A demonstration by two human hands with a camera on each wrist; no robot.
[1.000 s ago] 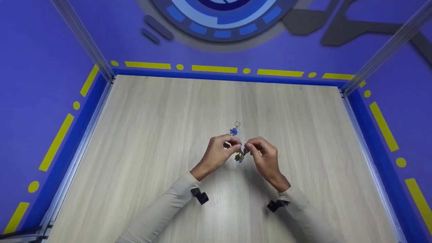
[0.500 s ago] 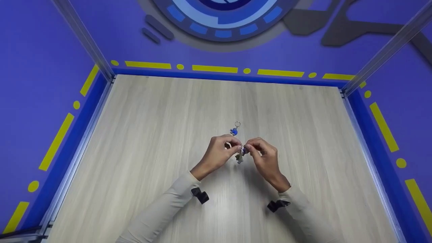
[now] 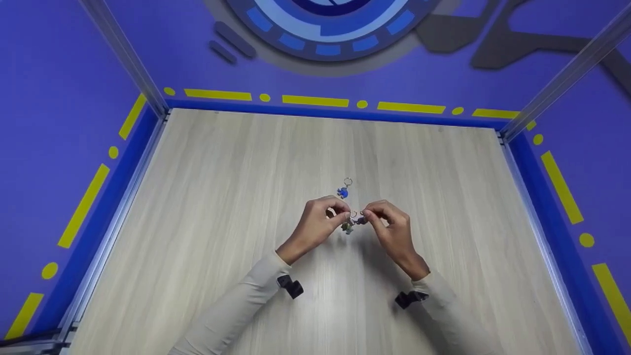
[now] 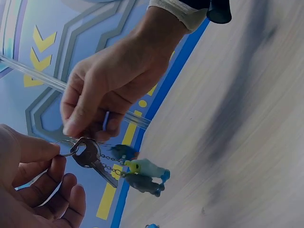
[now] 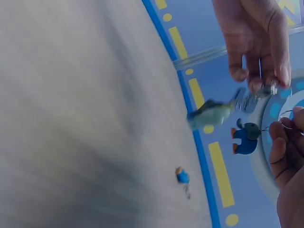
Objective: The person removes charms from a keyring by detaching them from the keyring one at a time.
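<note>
While the metal key ring (image 4: 71, 153) is held aloft near mid-table, its rim is pinched betw. thumb & forefinger of the L hand (image 3: 315, 220), the other fingers loosely curled. On it, apparently, are a silver key (image 4: 88, 159) and, on short chains, a pale charm w/ yellow head (image 4: 151, 170) and a dark grey charm (image 4: 142, 184); exact animals n/a at this res. Just beside, the R hand (image 3: 391, 227) pinches a thin wire ring (image 5: 286, 127) w/ a blue elephant charm (image 5: 244, 141), orange-footed; whether the 2 rings are linked can't be told. Handling (est.): bunch light; ring & key stiff, smooth, a bit slippery; chains limp, so charms prob. swing; charms look like moulded plastic or rubber, fairly tough, chain joints likely the weak pt. Best hold, prob.: ring rim betw. thumb pad & fingertip, clear of the chains; pulling on a charm would load its joint. Farther out, a second elephant keychain (image 3: 343, 193) lies on the wood-grain tabletop (image 3: 236, 162), beyond the hands & touching neither. Forearms in pale sleeves (image 3: 236, 301), each w/ a black wrist camera (image 3: 291, 287), enter from below; blue wall panels (image 3: 315, 81) w/ yellow dashes stand at far side, L & R.
</note>
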